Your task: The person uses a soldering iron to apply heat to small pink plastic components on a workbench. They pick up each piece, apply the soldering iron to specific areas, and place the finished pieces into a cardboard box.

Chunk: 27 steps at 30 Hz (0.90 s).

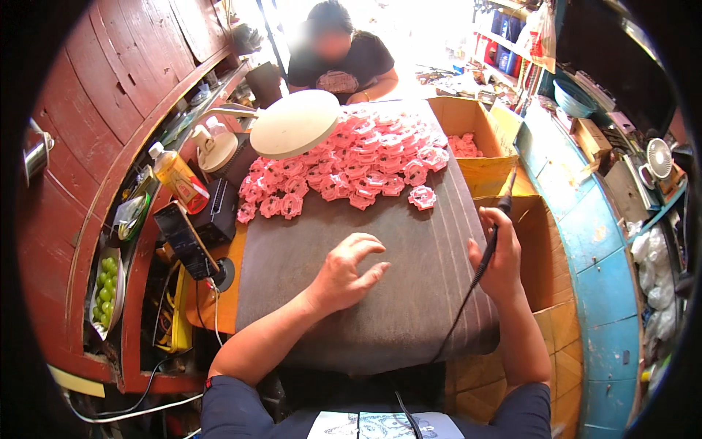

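Note:
My left hand is over the middle of the dark table mat, thumb and fingers curved apart with nothing between them. At the table's right edge, my right hand grips a black soldering iron. Its thin tip points up and away, toward the cardboard boxes, and its cord runs down across the mat toward my lap. Beyond my hands, a heap of small pink plastic parts with dark centres covers the far half of the table. One pink part lies at the heap's near right edge.
A round white lamp head hangs over the heap's left side. Left of the table stand a phone on a holder, a bottle and green grapes. Cardboard boxes line the right. Another person sits opposite.

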### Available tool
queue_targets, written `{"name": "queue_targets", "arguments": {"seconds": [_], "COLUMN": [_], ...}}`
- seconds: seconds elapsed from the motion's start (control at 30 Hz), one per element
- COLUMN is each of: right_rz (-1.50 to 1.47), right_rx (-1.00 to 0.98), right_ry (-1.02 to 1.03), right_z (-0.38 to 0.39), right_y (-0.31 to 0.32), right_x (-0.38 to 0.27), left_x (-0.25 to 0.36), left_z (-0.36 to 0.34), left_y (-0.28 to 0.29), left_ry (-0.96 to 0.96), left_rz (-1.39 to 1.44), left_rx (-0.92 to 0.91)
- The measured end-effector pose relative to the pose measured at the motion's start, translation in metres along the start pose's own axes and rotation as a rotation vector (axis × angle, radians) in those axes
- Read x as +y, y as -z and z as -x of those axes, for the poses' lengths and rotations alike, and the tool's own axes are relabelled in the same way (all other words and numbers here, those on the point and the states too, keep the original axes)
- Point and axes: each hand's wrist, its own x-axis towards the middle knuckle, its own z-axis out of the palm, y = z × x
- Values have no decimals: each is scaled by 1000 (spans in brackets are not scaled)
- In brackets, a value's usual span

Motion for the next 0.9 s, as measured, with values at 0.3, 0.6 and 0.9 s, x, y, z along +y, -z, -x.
{"name": "queue_targets", "arguments": {"seconds": [0.3,0.6,0.9], "right_rz": [-202,19,-3], "right_rx": [126,154,-8], "right_ry": [-175,-186,-108], "right_z": [-112,-171,-179], "right_y": [-68,-138,-165], "right_x": [132,159,164], "left_x": [-29,-86,-170], "left_z": [-177,-364,-401], "left_y": [-38,-36,-83], "left_ry": [-312,55,276], "left_rz": [-358,-780,-735], "left_rx": [-45,-461,-503]}}
